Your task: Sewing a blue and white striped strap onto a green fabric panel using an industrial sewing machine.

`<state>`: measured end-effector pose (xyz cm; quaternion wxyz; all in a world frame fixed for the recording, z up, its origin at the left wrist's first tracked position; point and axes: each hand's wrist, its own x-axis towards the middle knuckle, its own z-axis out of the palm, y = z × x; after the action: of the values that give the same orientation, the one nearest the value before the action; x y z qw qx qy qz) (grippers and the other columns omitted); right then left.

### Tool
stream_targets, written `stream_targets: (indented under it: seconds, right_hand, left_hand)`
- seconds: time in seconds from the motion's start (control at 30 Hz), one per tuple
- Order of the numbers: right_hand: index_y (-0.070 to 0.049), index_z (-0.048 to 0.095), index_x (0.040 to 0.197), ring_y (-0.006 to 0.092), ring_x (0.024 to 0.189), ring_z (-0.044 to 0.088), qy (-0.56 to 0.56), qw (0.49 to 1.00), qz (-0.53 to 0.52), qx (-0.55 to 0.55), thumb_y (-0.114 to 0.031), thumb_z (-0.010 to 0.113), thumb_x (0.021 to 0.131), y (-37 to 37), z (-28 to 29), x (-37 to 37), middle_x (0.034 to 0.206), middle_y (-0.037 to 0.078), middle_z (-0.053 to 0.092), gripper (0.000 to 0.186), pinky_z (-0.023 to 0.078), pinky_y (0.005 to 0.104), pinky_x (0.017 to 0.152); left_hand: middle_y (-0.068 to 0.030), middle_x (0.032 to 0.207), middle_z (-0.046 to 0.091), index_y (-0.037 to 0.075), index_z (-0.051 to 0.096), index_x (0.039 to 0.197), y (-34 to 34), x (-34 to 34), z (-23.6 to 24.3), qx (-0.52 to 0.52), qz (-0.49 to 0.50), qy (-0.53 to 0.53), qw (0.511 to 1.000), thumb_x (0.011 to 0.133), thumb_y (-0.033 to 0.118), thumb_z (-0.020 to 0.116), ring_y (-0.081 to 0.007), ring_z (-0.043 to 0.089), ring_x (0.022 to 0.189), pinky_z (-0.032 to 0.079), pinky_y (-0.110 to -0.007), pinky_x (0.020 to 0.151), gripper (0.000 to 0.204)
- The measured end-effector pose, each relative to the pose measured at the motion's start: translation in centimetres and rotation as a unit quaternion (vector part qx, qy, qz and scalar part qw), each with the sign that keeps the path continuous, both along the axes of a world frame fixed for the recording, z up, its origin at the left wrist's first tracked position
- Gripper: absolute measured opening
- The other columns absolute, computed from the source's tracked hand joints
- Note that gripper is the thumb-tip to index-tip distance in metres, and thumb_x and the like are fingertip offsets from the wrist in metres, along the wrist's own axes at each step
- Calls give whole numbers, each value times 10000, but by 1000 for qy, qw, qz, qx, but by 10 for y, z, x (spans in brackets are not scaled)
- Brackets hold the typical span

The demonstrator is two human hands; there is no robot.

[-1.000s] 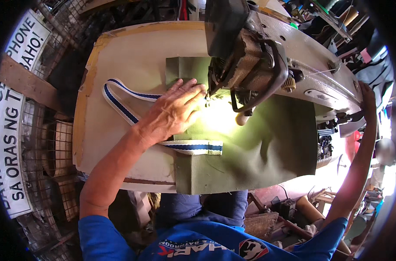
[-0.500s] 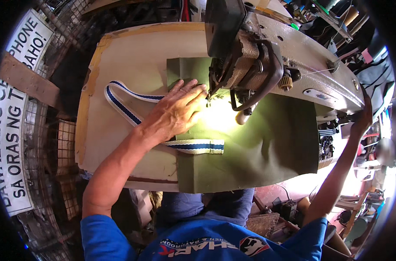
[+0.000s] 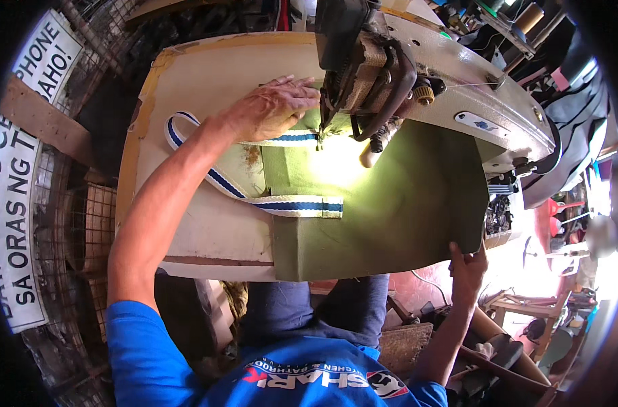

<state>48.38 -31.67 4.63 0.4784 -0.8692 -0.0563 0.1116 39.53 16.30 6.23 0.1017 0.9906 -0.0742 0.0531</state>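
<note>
A sheet of olive-green fabric (image 3: 404,224) lies under the head of a sewing machine (image 3: 363,74). A white webbing strap with a blue stripe (image 3: 295,205) loops out to the left. One end lies flat on the fabric, and the other runs under the needle area. My left hand (image 3: 275,105) rests over the far part of the fabric, left of the needle, fingers stretched out and close together above the strap. At the near right corner, my right hand (image 3: 468,268) pinches the fabric's edge between thumb and fingers.
The pale machine table (image 3: 186,237) has a taped, worn edge. A lit lamp (image 3: 371,154) shines beside the needle. Wire mesh with white signs (image 3: 30,163) stands at the left. Thread spools (image 3: 526,19) sit at the far right, with cluttered tools and wood pieces below.
My right hand has left the machine's right end and now grips the fabric's near right corner. My left hand has moved farther away, and the strap and fabric have shifted slightly away.
</note>
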Motion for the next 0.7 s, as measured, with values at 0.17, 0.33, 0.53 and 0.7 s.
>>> stream_targets:
  seconds: [0.17,0.33,0.53,0.7]
  right_hand:
    - [-35,715,1027,99,626,554,-445,877,151,-99,-1,653,888,84,35,-15,904,36,566,156,455,272,513]
    - [-80,666,1169,306,722,632,-447,800,341,-210,-4,608,815,174,24,25,1000,134,604,367,546,383,649]
    - [-27,609,1166,413,1002,613,-383,819,422,-66,-37,632,808,249,-6,115,1058,228,648,359,505,470,834]
    - [-11,635,1075,413,953,592,-505,762,390,-112,-19,600,767,218,7,61,998,191,619,310,478,514,867]
  left_hand:
    - [-138,1556,370,33,443,1455,-12,-27,-28,-29,21,-20,999,1016,213,462,-302,256,1481,161,-458,1236,474]
    - [-319,1528,281,-90,351,1449,-96,-79,-17,71,228,0,971,963,258,535,-500,279,1406,218,-546,1183,626]
    - [-328,1367,478,-115,518,1310,-120,-90,17,138,226,64,962,925,399,620,-467,431,1306,365,-524,1092,650]
    - [-174,1147,624,-55,644,1054,-86,-61,9,0,66,-135,989,819,190,706,-324,574,1130,459,-433,997,344]
